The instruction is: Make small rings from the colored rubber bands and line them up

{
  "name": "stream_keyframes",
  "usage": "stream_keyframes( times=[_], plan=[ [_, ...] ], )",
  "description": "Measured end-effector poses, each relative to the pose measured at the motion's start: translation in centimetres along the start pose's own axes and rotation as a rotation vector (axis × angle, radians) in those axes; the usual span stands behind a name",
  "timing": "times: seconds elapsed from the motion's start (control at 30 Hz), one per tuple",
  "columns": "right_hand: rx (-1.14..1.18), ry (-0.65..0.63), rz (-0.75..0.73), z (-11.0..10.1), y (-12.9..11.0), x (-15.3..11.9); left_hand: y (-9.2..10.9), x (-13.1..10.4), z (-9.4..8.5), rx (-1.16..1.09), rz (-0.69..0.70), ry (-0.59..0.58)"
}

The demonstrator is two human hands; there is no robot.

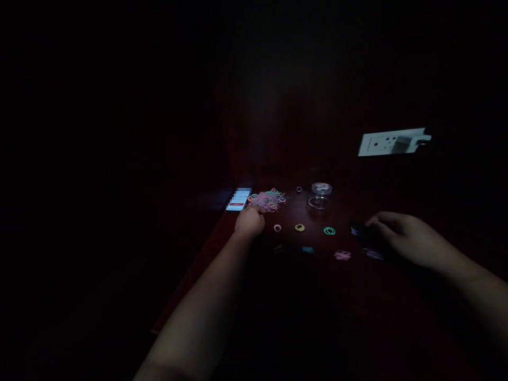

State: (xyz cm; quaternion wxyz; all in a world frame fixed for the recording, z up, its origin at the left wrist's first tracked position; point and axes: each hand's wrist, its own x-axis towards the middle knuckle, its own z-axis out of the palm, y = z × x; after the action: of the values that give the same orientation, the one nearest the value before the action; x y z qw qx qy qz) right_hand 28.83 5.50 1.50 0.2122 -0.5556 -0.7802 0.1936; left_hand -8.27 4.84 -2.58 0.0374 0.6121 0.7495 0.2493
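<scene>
My left hand is at the near edge of a tangled pile of pastel elastic bands, its fingers curled in and partly hidden. At the right, my right hand has thumb and forefinger pinched together just beside a small purple group of bands. What either hand holds, if anything, is too small or dark to see. Small groups lie sorted by colour: a pink ring, yellow bands, green bands, blue bands, pink bands and dim purple bands.
A clear lidded jar stands behind the groups, with a small dark ring to its left. The lit phone lies by the table's left edge. On the wall is a white socket plate with a plug. The surroundings are very dark.
</scene>
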Motion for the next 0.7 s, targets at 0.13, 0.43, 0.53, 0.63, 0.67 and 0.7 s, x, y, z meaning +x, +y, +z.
stream_keyframes(
  times=[0.13, 0.43, 0.53, 0.63, 0.67, 0.7],
  plan=[
    [0.057, 0.0, -0.006, 0.19, 0.16, 0.1, -0.33, 0.21, 0.46, 0.029, 0.018, -0.027],
    [0.105, 0.026, -0.013, 0.22, 0.51, 0.04, 0.14, 0.11, 0.29, 0.07, 0.016, -0.013],
    [0.087, 0.065, -0.007, 0.2, 0.52, 0.08, 0.21, 0.08, 0.38, 0.076, 0.031, -0.027],
    [0.08, 0.108, -0.012, 0.19, 0.22, 0.04, 0.1, 0.15, 0.59, 0.078, 0.028, -0.049],
    [0.086, 0.127, -0.012, 0.17, 0.08, 0.0, 0.06, 0.18, 0.64, 0.077, 0.021, -0.053],
    [0.092, 0.144, -0.01, 0.15, -0.05, -0.06, 0.03, 0.21, 0.67, 0.075, 0.013, -0.056]
  ],
)
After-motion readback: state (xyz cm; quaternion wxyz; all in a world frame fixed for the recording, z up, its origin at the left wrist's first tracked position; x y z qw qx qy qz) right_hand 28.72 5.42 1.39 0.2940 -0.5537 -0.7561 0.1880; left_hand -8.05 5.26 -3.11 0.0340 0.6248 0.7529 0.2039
